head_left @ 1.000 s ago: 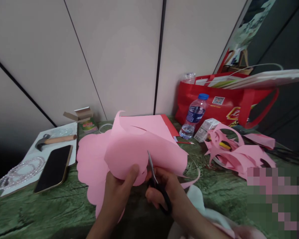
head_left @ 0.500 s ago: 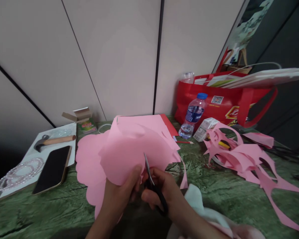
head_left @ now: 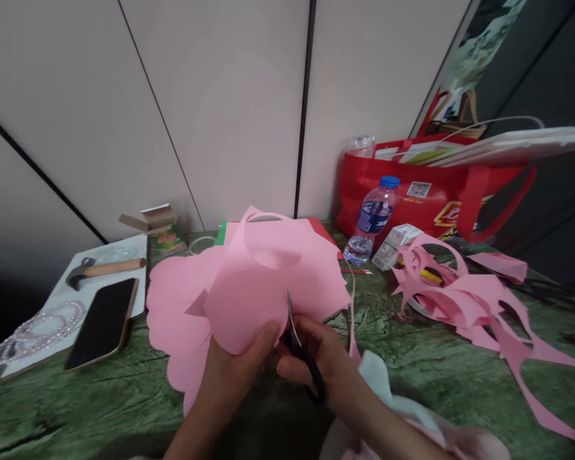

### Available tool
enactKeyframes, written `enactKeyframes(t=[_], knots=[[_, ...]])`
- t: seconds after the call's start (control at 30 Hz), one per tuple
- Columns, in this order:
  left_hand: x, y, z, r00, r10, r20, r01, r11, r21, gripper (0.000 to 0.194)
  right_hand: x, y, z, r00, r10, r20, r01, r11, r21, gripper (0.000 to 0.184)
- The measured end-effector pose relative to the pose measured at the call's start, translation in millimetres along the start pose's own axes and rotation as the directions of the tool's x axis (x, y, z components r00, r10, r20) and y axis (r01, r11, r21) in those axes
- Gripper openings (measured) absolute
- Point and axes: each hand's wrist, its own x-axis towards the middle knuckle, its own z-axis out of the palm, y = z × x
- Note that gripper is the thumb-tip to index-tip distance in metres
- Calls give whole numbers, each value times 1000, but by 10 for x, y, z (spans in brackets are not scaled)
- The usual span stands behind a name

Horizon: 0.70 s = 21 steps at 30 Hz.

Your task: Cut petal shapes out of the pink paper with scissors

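Note:
In the head view my left hand [head_left: 242, 367] pinches the lower edge of a pink paper sheet [head_left: 249, 306], thumb on top and the other fingers mostly hidden beneath. My right hand [head_left: 319, 358] is closed round the black handles of a pair of scissors [head_left: 294, 338], whose blades point up and away across the sheet's right part. A thin cut strip curls off the sheet's top and another hangs at its right side. Behind my left hand lies a pink paper shape with a scalloped edge [head_left: 172, 300], partly covered by the held sheet.
On the left are a smartphone [head_left: 103, 322], a hammer [head_left: 105, 268], a bead string [head_left: 43, 332] and a small open box [head_left: 165, 236]. To the right stand a water bottle [head_left: 371, 220], a red bag [head_left: 412, 185] and a white carton [head_left: 395, 246], near pink paper scraps [head_left: 474, 300].
The held sheet has turned and shifted between my hands, its far edge now raised with a curled strip on top. Both hands stay close together, the scissors still in my right.

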Motion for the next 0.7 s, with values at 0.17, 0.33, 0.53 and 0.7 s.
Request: enactKeyframes(t=[0.17,0.33,0.53,0.7], knots=[[-13,11,-9,999,-31,15,31,1000,-1,37,-7,-1,-4,1000,-6,-12,6,1000,-8,36],[-16,8,-38,994,-65,86,63,998,23,30,0,12,-6,1000,-12,-4,12,1000,16,34],[-23,26,-34,996,-69,62,68,998,7,30,3,-2,1,1000,-16,-6,16,1000,4,35],[-30,58,-43,995,-59,75,58,998,10,30,0,4,-8,1000,-24,-15,24,1000,4,35]])
